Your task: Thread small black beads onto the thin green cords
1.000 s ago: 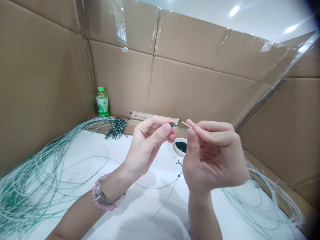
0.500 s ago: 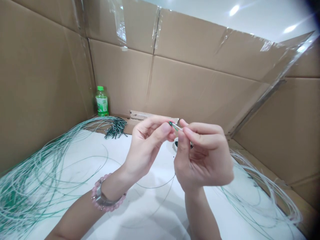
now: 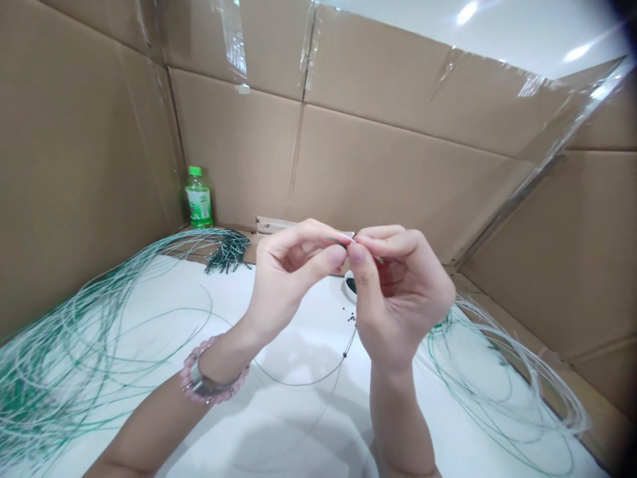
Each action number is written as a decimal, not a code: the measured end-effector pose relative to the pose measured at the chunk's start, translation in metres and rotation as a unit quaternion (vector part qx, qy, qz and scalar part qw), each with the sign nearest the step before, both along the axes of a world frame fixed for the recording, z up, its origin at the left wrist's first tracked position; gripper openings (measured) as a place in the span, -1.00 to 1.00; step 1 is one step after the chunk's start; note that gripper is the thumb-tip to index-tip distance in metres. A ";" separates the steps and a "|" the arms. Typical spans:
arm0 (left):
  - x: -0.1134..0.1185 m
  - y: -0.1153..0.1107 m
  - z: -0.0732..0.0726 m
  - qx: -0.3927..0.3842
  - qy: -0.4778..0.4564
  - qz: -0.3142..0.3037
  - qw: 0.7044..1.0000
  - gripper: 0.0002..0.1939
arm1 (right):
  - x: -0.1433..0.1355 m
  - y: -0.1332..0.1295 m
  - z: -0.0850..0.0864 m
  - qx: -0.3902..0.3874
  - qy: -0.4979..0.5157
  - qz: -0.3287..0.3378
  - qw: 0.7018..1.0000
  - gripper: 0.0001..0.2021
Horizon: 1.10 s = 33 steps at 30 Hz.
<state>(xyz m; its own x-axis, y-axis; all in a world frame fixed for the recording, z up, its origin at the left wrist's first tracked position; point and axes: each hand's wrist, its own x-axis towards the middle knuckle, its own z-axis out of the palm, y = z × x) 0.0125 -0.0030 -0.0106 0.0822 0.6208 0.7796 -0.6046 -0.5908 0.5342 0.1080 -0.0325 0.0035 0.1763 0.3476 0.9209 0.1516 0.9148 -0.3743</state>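
Note:
My left hand (image 3: 286, 279) and my right hand (image 3: 401, 299) meet at the middle of the view, above the white table. Thumb and fingers of each are pinched on thin green and white wires (image 3: 336, 240), whose short ends show between the fingertips. Just behind my right hand stands a small white bowl (image 3: 347, 287) with dark contents, mostly covered by that hand. Several tiny black pieces (image 3: 351, 316) lie in front of it. Below the hands a long thin wire (image 3: 308, 384) curves across the table, with a small dark piece (image 3: 344, 355) on it.
A large bundle of green and white wires (image 3: 74, 332) spreads along the left, its dark-tipped ends (image 3: 229, 252) gathered at the back. More looped wires (image 3: 527, 372) lie at right. A green bottle (image 3: 200, 199) stands in the back left corner. Cardboard walls (image 3: 398, 166) enclose the table.
My right hand has moved slightly left and up, so its fingertips now meet my left fingertips. The dark green piece seen at my left fingertips is now hidden; the tiny black pieces are uncovered.

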 end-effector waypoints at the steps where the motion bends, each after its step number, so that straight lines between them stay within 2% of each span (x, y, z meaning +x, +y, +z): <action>1: 0.000 0.000 0.000 0.005 -0.002 0.002 1.000 -0.87 | 0.000 0.000 0.000 0.000 0.004 0.001 1.000 -0.84; 7: 0.000 0.005 -0.001 0.018 -0.010 0.004 1.000 -0.92 | -0.003 0.003 -0.002 0.013 0.016 -0.002 1.000 -0.83; 16: -0.005 0.010 0.000 0.058 0.023 0.026 0.998 -0.88 | -0.002 0.003 0.000 0.031 0.020 -0.025 0.999 -0.83; 25: -0.010 0.011 0.005 0.011 -0.020 0.000 1.000 -0.97 | -0.005 0.000 -0.002 0.007 0.005 0.014 1.000 -0.86; 33: -0.009 0.011 0.008 0.000 -0.034 -0.014 0.999 -0.93 | 0.000 -0.004 -0.001 0.030 -0.040 -0.070 0.996 -0.79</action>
<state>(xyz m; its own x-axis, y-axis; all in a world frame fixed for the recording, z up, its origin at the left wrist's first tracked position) 0.0031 0.0076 -0.0025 0.0468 0.6184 0.7844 -0.6556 -0.5735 0.4912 0.1078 -0.0362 0.0029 0.1449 0.2692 0.9521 0.3072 0.9025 -0.3019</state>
